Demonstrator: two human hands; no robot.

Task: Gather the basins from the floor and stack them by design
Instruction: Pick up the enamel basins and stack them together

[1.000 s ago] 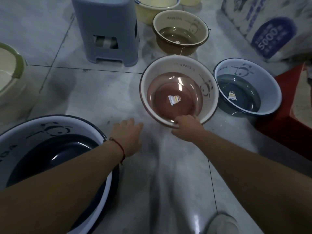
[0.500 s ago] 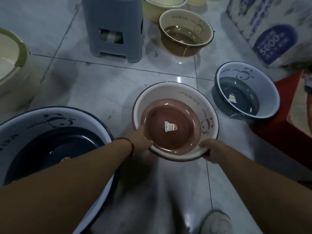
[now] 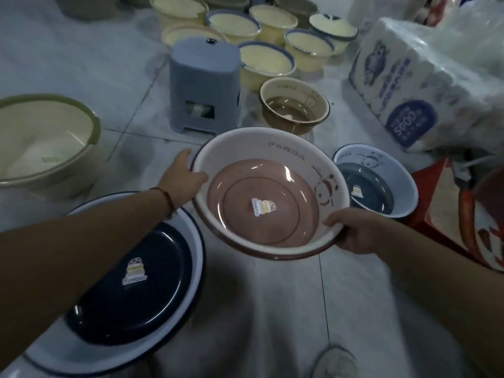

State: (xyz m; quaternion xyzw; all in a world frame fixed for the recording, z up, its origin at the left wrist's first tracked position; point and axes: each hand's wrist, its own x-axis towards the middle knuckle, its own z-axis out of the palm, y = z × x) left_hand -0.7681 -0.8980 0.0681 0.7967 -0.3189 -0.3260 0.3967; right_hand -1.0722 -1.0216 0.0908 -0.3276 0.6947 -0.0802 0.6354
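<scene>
The left hand [image 3: 182,178] grips the far-left rim of the pink basin [image 3: 268,195], thumb hooked over the edge on the inside and fingers curled around the outside. A thin red cord circles that wrist. The right hand [image 3: 354,230] grips the near-right rim the same way, thumb lying along the top of the edge and fingers wrapped underneath. Between them the pink basin is held off the floor, tilted slightly toward the person, showing a cream wall printed with "PANDA" and a panda drawing, a pink bottom and a small sticker at its centre.

Just beside it on the right, a small blue basin [image 3: 381,186] with a panda print sits on the floor [image 3: 109,77], partly hidden by the pink basin's rim. Beyond the pink basin stands a brown basin [image 3: 294,107] of the same design. Under the left forearm lies a large dark-blue basin [image 3: 131,282] with a white rim and a sticker on its bottom. To the far left sits a cream tub with a green rim [image 3: 46,143].

A grey plastic stool [image 3: 204,85] stands behind the pink basin, and behind that is a cluster of cream basins [image 3: 264,60] with blue rims. A wrapped pack of tissue [image 3: 414,85] sits at the right, with a red box [image 3: 436,203] below it. A shoe [image 3: 334,364] shows at the bottom edge.
</scene>
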